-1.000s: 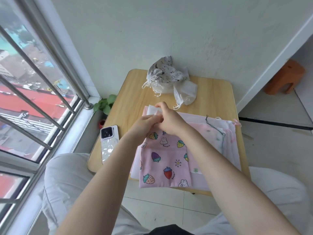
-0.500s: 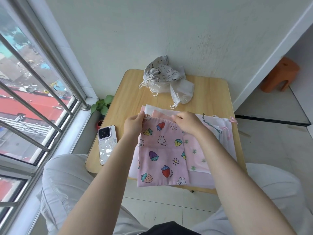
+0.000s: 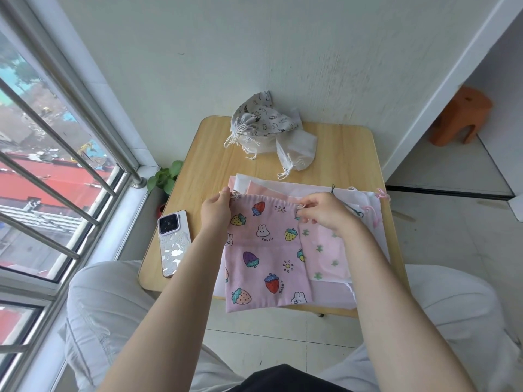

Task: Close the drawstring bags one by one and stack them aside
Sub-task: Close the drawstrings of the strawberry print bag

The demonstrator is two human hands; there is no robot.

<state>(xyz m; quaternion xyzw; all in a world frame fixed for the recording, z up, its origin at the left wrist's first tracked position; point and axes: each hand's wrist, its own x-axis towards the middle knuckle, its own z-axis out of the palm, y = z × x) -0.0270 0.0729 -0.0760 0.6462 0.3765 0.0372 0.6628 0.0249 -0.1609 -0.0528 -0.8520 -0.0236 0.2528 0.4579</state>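
Wooden table (image 3: 348, 154) bearing phone (image 3: 174, 244), flat bags (image 3: 266, 250), closed bags (image 3: 263, 123)

A second ago both hands were bunched together over the middle of the pink strawberry bag's (image 3: 266, 250) mouth; now they have drawn apart. The left hand (image 3: 216, 212) has gone out to the bag's left top corner and pinches the cord (image 3: 235, 194) there, while the right hand (image 3: 322, 212) has slid to the right top corner and pinches the loop of cord at that end. Between the two hands the top hem — hidden under them before — is now in view and lies gathered in small puckers.
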